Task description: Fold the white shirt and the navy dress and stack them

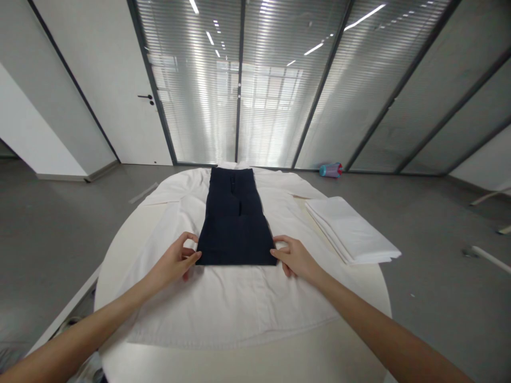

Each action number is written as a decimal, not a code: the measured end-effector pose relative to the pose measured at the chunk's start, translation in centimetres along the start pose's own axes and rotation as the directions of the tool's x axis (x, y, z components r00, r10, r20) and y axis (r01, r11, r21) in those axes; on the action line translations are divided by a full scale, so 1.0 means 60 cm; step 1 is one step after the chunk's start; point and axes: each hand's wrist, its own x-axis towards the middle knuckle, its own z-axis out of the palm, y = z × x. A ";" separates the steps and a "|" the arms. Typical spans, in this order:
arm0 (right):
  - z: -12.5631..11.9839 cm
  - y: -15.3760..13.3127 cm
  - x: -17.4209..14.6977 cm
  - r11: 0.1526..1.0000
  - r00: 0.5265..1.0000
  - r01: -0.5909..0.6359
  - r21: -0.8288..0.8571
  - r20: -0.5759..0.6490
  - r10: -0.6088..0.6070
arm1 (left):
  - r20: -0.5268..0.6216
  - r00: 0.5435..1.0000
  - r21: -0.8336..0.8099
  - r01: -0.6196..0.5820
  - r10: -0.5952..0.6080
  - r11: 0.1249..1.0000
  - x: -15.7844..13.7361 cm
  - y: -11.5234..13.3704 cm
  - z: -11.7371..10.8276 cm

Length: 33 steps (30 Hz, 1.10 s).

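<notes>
A folded navy garment (235, 234) lies on a white shirt (231, 308) that is spread across the round table, its collar at the far edge. Two short dark slits show on the navy cloth's upper half; its exact kind is unclear. My left hand (179, 258) pinches the near left corner of the navy garment between thumb and fingers. At the near right corner, my right hand (293, 256) grips it in the same way. The near edge runs straight between both hands.
A folded white cloth (355, 229) rests on the right side of the table (319, 356), overhanging its edge slightly. On the floor by the glass wall lies a blue and pink container (330, 170). Pale furniture legs (489, 258) stand at right.
</notes>
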 end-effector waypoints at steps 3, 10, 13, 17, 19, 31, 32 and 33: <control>-0.005 -0.012 0.006 0.996 0.996 -0.082 0.040 0.046 0.080 | 0.015 0.998 0.023 0.067 -0.068 0.997 0.010 0.016 -0.003; -0.006 -0.032 0.041 0.992 0.988 -0.122 -0.010 0.090 0.123 | 0.038 0.988 -0.013 0.150 -0.149 0.989 0.051 0.047 -0.018; -0.006 -0.034 0.061 0.993 0.993 -0.090 -0.076 0.067 0.096 | 0.021 0.993 -0.075 0.115 -0.114 0.990 0.077 0.061 -0.023; -0.008 -0.045 0.096 0.988 0.999 0.019 -0.150 -0.047 -0.027 | 0.114 0.987 -0.253 0.137 -0.111 0.958 0.116 0.069 -0.023; -0.009 -0.054 0.114 0.975 0.989 0.086 -0.203 -0.097 -0.107 | 0.084 0.994 -0.322 0.088 -0.064 0.943 0.130 0.064 -0.018; 0.012 -0.059 0.116 0.661 0.925 0.036 -0.749 -0.225 -0.306 | -0.145 0.965 0.088 -0.209 0.220 0.974 0.145 0.023 -0.002; 0.013 -0.063 0.109 0.645 0.901 0.062 -0.761 -0.235 -0.364 | -0.192 0.940 0.192 -0.246 0.283 0.950 0.143 0.031 -0.005; 0.016 -0.067 0.101 0.622 0.869 0.100 -0.777 -0.236 -0.435 | -0.221 0.906 0.303 -0.288 0.361 0.908 0.139 0.040 -0.006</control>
